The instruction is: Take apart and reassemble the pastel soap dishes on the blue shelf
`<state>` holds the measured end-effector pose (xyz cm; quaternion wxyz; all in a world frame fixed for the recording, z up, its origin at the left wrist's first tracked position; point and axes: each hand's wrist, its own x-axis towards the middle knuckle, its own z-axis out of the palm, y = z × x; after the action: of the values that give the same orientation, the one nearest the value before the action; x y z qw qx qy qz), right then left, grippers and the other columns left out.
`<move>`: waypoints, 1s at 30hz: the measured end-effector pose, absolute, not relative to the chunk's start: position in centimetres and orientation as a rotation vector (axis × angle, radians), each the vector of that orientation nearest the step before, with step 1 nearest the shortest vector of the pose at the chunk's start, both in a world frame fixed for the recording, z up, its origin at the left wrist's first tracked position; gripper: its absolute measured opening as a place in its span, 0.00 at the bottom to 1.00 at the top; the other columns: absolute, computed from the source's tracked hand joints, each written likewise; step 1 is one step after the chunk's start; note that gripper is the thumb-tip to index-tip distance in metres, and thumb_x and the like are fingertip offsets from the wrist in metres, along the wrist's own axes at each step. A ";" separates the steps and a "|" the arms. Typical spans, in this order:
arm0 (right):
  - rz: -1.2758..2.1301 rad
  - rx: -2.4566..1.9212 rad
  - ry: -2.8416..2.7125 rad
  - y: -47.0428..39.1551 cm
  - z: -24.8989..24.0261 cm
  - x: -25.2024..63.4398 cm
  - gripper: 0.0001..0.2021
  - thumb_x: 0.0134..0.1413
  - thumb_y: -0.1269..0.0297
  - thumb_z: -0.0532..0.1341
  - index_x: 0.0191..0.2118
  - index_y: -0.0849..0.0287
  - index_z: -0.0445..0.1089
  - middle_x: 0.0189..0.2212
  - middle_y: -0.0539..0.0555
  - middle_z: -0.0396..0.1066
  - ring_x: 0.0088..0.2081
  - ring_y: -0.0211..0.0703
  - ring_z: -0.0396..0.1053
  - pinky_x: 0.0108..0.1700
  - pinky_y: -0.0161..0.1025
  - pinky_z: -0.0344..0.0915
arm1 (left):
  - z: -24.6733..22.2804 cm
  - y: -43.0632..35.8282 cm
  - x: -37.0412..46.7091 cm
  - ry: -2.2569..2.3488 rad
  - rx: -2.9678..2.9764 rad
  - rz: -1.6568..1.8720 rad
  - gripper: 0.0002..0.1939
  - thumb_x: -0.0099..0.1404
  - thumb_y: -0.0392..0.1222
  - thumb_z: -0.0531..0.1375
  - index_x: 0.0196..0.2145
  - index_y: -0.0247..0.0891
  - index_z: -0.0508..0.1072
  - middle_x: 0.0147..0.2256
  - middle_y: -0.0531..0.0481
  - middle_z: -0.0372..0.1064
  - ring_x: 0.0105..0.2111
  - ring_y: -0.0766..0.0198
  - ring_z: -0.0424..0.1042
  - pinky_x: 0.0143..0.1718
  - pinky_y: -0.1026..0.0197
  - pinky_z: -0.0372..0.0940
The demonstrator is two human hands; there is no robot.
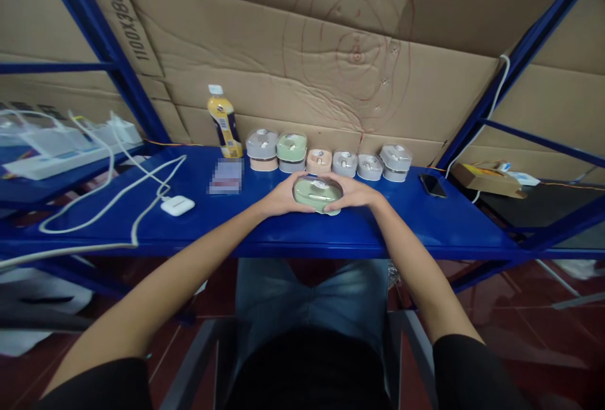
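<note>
A green lidded container, like a small lunch box with a clear top, is held between both hands near the front of the blue table. My left hand wraps round its left side, and my right hand grips the right side. Just behind stands a row of similar boxes. From the left come a grey box stacked on a pink one, a green box on a grey one, a single pink box, two single grey boxes, and another grey stack.
A yellow drink bottle stands at the back left, with a blurred card before it. White cables and a white earbud case lie on the left. On the right are a phone and an open cardboard box.
</note>
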<state>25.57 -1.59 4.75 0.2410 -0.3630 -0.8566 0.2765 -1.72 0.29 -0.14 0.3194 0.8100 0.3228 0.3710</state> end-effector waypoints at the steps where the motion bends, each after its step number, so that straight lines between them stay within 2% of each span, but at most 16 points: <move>1: 0.665 -1.021 -2.341 -1.8 4.6 25.0 0.50 0.41 0.47 0.82 0.70 0.54 0.70 0.69 0.63 0.72 0.69 0.66 0.70 0.74 0.64 0.64 | -0.1 0.2 -1.6 0.867 2.157 0.981 0.62 0.45 0.60 0.82 0.70 0.39 0.64 0.65 0.33 0.72 0.64 0.34 0.74 0.68 0.32 0.67; 4: 0.408 -1.051 -2.325 -2.4 4.2 23.4 0.47 0.43 0.43 0.81 0.68 0.54 0.72 0.66 0.64 0.74 0.67 0.67 0.72 0.71 0.65 0.67 | -0.1 -0.1 -1.3 0.909 2.216 0.987 0.64 0.44 0.61 0.82 0.71 0.37 0.63 0.65 0.31 0.72 0.64 0.32 0.74 0.66 0.33 0.68; 7: 0.319 -1.030 -2.251 -2.7 4.4 23.5 0.45 0.47 0.43 0.78 0.68 0.54 0.72 0.66 0.64 0.74 0.66 0.65 0.72 0.69 0.62 0.68 | 0.2 -0.2 -1.3 0.893 2.249 1.019 0.62 0.47 0.62 0.82 0.72 0.37 0.64 0.66 0.32 0.71 0.64 0.33 0.73 0.67 0.36 0.69; 8: 0.320 -1.039 -2.201 -2.6 4.5 24.1 0.43 0.49 0.43 0.77 0.68 0.54 0.71 0.66 0.63 0.74 0.65 0.64 0.73 0.68 0.62 0.69 | 0.2 -0.3 -1.3 0.881 2.268 1.027 0.59 0.49 0.62 0.81 0.71 0.38 0.65 0.66 0.33 0.71 0.65 0.34 0.73 0.68 0.36 0.68; 10: 0.334 -1.109 -2.078 -2.3 4.8 25.9 0.39 0.53 0.42 0.74 0.66 0.54 0.72 0.63 0.63 0.77 0.61 0.62 0.76 0.66 0.61 0.70 | 0.3 -0.4 -1.4 0.855 2.322 1.003 0.48 0.54 0.64 0.78 0.67 0.41 0.73 0.63 0.37 0.73 0.65 0.37 0.72 0.70 0.36 0.65; 12: 0.332 -1.230 -1.957 -1.9 4.8 28.0 0.37 0.53 0.41 0.72 0.64 0.55 0.73 0.57 0.62 0.80 0.56 0.62 0.78 0.62 0.62 0.72 | 0.2 -0.6 -1.4 0.844 2.371 0.944 0.35 0.60 0.64 0.75 0.58 0.45 0.81 0.58 0.41 0.74 0.64 0.39 0.72 0.71 0.34 0.63; 14: 0.351 -1.334 -1.869 -1.6 4.5 29.9 0.38 0.52 0.39 0.72 0.63 0.56 0.73 0.53 0.61 0.81 0.51 0.61 0.78 0.59 0.61 0.74 | 0.1 -0.7 -1.4 0.851 2.388 0.904 0.28 0.62 0.65 0.74 0.53 0.47 0.85 0.55 0.42 0.74 0.63 0.39 0.71 0.72 0.32 0.62; 17: 0.384 -1.398 -1.823 -1.5 4.0 31.4 0.38 0.51 0.37 0.71 0.61 0.56 0.73 0.50 0.60 0.81 0.47 0.58 0.78 0.56 0.59 0.75 | 0.1 -0.5 -1.4 0.872 2.369 0.945 0.26 0.62 0.64 0.73 0.51 0.47 0.87 0.54 0.42 0.72 0.63 0.39 0.70 0.72 0.32 0.62; 22: 0.377 -1.377 -1.809 -1.5 3.8 31.9 0.39 0.51 0.35 0.71 0.61 0.56 0.73 0.54 0.62 0.80 0.51 0.60 0.78 0.59 0.60 0.74 | 0.5 0.9 -2.8 1.025 2.295 1.113 0.24 0.64 0.64 0.71 0.49 0.44 0.87 0.52 0.42 0.72 0.59 0.40 0.72 0.70 0.33 0.64; 27: 0.420 -1.396 -1.846 -1.0 3.5 32.3 0.42 0.46 0.37 0.73 0.62 0.59 0.73 0.54 0.64 0.80 0.51 0.61 0.78 0.60 0.61 0.74 | 0.3 2.5 -4.7 1.283 2.215 1.122 0.25 0.63 0.63 0.72 0.47 0.42 0.86 0.47 0.42 0.71 0.56 0.41 0.74 0.68 0.33 0.66; 30: 0.394 -1.392 -1.863 -1.0 3.5 32.4 0.42 0.46 0.39 0.74 0.63 0.60 0.73 0.54 0.65 0.80 0.53 0.62 0.78 0.60 0.62 0.74 | 0.2 2.4 -4.6 1.240 2.233 1.127 0.26 0.63 0.63 0.72 0.50 0.42 0.84 0.49 0.41 0.73 0.56 0.41 0.74 0.67 0.33 0.66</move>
<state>32.42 -1.00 3.45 0.3814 -0.5456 -0.7301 0.1543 -4.60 2.37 0.22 0.1742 0.7876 0.4375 0.3974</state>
